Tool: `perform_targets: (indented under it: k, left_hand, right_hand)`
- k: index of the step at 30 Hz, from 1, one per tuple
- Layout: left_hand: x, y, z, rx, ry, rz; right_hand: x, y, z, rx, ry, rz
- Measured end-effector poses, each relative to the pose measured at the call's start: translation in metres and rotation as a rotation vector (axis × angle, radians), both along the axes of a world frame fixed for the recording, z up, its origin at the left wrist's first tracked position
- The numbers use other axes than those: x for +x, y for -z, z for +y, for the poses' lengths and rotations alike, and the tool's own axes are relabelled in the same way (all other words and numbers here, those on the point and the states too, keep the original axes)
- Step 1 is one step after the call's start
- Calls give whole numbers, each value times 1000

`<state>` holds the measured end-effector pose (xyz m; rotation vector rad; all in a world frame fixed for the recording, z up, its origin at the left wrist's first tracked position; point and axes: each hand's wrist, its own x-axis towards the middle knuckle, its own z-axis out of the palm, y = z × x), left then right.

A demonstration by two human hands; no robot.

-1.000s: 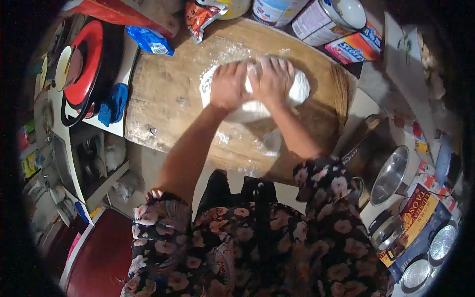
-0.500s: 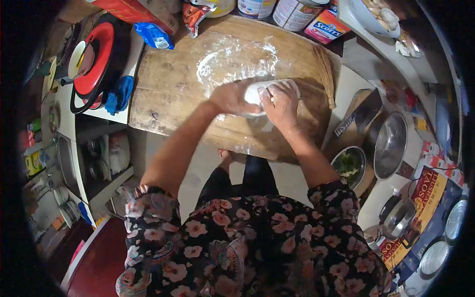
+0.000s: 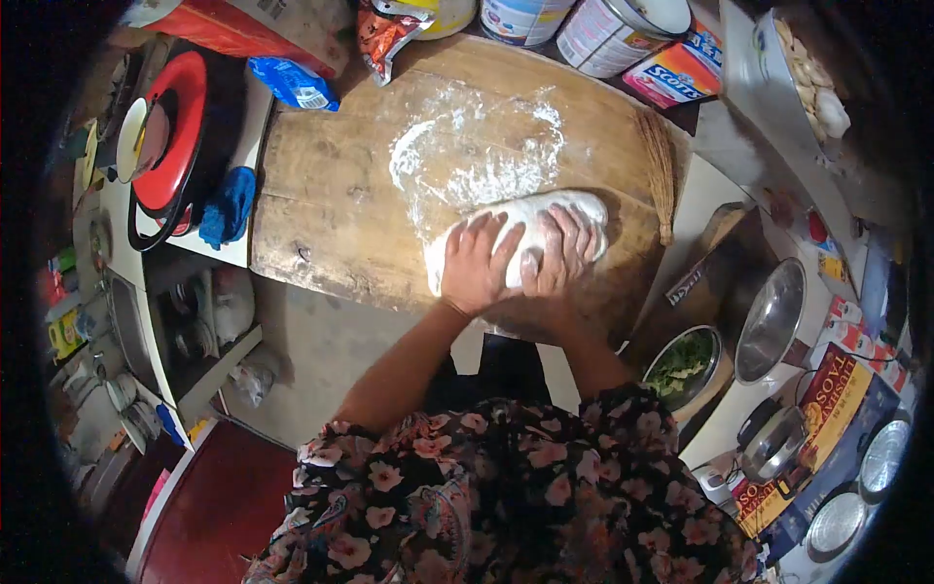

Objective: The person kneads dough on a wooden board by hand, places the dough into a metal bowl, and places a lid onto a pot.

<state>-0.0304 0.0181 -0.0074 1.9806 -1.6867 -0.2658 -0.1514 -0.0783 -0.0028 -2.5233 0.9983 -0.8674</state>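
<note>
A long mass of white, floured dough (image 3: 589, 206) lies along the near side of the wooden board (image 3: 331, 175). My left hand (image 3: 475, 267) rests on its left part, palm down, fingers spread and stretched out. Beside it, my right hand (image 3: 558, 251) presses on the right part of the dough. Its fingers are floury and lie apart over the top, slightly bent. Both thumbs are near each other at the dough's middle. A ring of loose flour (image 3: 506, 180) is scattered on the board just beyond the dough.
A straw whisk (image 3: 657, 175) lies on the board's right edge. Cans (image 3: 608, 39) and a Scott's box (image 3: 674, 73) line the back. At left is a red basin (image 3: 185, 107); at right, a bowl of greens (image 3: 684, 368) and a metal bowl (image 3: 771, 321).
The dough has come nearer to me and is longer and flatter. My hands went from gripping it around the sides to lying spread on top.
</note>
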Motion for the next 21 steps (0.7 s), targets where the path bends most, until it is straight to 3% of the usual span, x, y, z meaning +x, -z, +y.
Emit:
perform_targets:
  k: [4,6,7,8,9,11,12,13,14,16,17,19,21]
  left_hand:
    - [35,-4,-45,83,-93,114]
    - [59,11,-66,214,-148,130]
    - [72,16,-77,112,-168,76]
    - [87,8,-91,220,-196,135]
    - [104,20,-98,146,-122,122]
    - [123,-2,-111,317,-118,368]
    - [126,-12,-114,453,-159,488]
    - [131,-8,-110,491,-168,842]
    - [126,-7,-105,493,-167,846]
    - [106,-4,-89,301,-202,1020]
    - [100,3,-85,325,-193,819]
    - [81,4,-74,328,-210,757]
    - [64,23,-66,273,-235,714]
  right_hand:
    - [43,6,-44,-35,23,96]
    - [76,-9,-71,78,4,325]
    - [97,-5,-88,171,2,296]
    - [111,-5,-101,260,3,266]
    - [114,-15,-106,263,11,256]
    - [117,-34,-112,278,59,-252]
    - [104,-32,-107,279,60,-247]
    - [81,-28,-98,293,138,-369]
    - [62,-23,-84,307,216,-490]
    - [33,-11,-44,819,380,-622]
    - [25,9,-32,828,388,-611]
    - [21,35,-13,1433,401,-651]
    - [33,29,-2,1521,516,-750]
